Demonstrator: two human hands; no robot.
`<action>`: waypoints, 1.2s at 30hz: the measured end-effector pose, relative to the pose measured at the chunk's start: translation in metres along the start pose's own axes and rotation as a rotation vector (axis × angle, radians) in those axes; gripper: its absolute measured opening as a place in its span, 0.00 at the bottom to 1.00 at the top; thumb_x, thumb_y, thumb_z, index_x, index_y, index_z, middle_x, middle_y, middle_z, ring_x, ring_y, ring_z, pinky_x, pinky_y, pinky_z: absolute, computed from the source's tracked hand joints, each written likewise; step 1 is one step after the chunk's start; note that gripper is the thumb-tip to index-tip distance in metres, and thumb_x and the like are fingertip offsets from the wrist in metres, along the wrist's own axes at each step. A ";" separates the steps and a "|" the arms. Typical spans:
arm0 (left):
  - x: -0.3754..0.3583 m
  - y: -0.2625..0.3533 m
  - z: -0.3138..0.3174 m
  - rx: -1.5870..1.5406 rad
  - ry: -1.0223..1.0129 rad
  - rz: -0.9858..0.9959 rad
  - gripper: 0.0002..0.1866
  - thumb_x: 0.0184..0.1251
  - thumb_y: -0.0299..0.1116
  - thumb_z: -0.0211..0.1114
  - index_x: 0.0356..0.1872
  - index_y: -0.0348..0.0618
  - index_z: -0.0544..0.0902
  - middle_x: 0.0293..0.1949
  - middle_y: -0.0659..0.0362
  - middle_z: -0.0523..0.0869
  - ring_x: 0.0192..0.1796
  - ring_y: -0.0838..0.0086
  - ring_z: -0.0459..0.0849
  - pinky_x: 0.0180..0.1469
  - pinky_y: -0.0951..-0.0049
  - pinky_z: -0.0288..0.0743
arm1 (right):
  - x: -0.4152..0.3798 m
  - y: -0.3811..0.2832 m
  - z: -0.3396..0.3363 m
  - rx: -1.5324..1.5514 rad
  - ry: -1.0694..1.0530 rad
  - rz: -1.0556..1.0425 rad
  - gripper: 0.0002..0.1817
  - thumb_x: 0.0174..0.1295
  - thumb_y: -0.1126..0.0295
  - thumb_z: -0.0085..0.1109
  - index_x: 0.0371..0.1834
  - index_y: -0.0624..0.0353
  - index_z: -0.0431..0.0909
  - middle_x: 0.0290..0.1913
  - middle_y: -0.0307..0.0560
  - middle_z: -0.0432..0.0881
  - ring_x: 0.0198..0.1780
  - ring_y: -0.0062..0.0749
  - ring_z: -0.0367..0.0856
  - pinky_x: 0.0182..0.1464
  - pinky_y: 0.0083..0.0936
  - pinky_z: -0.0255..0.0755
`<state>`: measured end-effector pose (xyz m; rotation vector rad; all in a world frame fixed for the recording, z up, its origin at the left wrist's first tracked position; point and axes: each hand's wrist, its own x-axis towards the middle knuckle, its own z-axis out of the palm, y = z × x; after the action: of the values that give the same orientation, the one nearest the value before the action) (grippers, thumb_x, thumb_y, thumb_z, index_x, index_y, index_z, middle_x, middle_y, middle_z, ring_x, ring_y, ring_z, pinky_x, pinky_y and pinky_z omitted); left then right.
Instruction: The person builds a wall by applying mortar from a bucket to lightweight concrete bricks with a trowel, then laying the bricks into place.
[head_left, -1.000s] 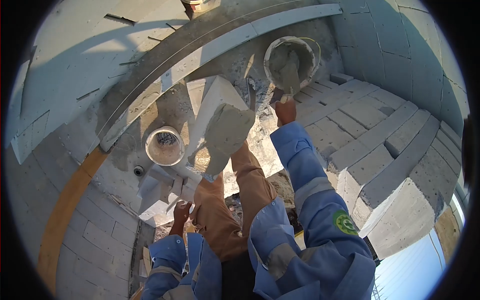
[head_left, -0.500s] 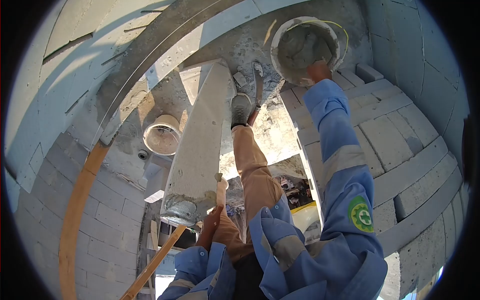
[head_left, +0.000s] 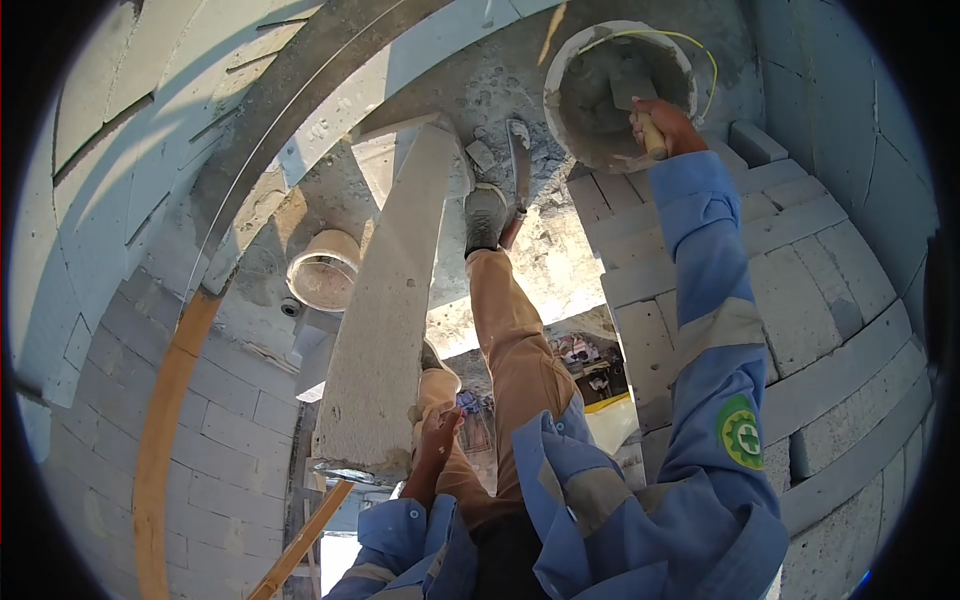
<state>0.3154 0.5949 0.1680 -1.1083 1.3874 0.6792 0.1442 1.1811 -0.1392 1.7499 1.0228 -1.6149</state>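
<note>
My right hand [head_left: 668, 128] is closed round the wooden handle of a trowel [head_left: 633, 92]. The trowel's flat blade reaches into a round bucket [head_left: 560, 115] holding grey wet mortar [head_left: 600, 115]. Below me, a long pale concrete block [head_left: 385, 300] slants away from my body. At the right edge of its near end, my left hand [head_left: 437, 438] has its fingers curled against the block, partly hidden. A thin grey smear of mortar [head_left: 360, 474] shows along that near end.
A smaller bucket [head_left: 325, 270] stands left of the block. A hand tool with a long blade [head_left: 518, 160] lies beside my shoe [head_left: 485, 218]. Stacked blocks [head_left: 760, 260] rise on the right. A wooden plank [head_left: 170, 420] and a block wall [head_left: 225, 430] are at left.
The trowel and its handle have come into sight in my right hand, which has shifted right and up at the bucket. The mortar lump on the block's near end no longer shows on top.
</note>
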 end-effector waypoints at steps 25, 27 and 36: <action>0.018 0.042 0.025 0.036 -0.075 0.057 0.30 0.68 0.46 0.63 0.63 0.34 0.71 0.52 0.52 0.82 0.53 0.65 0.84 0.53 0.68 0.75 | -0.020 0.041 0.006 0.688 -0.161 0.089 0.12 0.68 0.65 0.57 0.43 0.62 0.70 0.31 0.45 0.76 0.27 0.30 0.76 0.25 0.24 0.74; 0.018 0.042 0.023 0.019 -0.072 0.066 0.30 0.69 0.46 0.64 0.62 0.33 0.71 0.52 0.51 0.83 0.51 0.67 0.85 0.51 0.71 0.76 | -0.027 0.041 0.002 0.902 -0.289 0.158 0.14 0.69 0.64 0.56 0.44 0.64 0.68 0.32 0.47 0.76 0.29 0.30 0.77 0.26 0.22 0.75; 0.023 0.039 0.008 0.023 -0.027 0.048 0.31 0.69 0.46 0.64 0.62 0.31 0.71 0.52 0.51 0.83 0.51 0.69 0.84 0.51 0.72 0.75 | 0.019 0.011 0.000 0.949 -0.369 0.081 0.16 0.71 0.62 0.53 0.43 0.67 0.67 0.32 0.48 0.74 0.31 0.32 0.77 0.30 0.20 0.79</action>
<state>0.2860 0.6117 0.1363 -1.0468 1.3991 0.7081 0.1530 1.1776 -0.1594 1.8442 -0.0438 -2.4632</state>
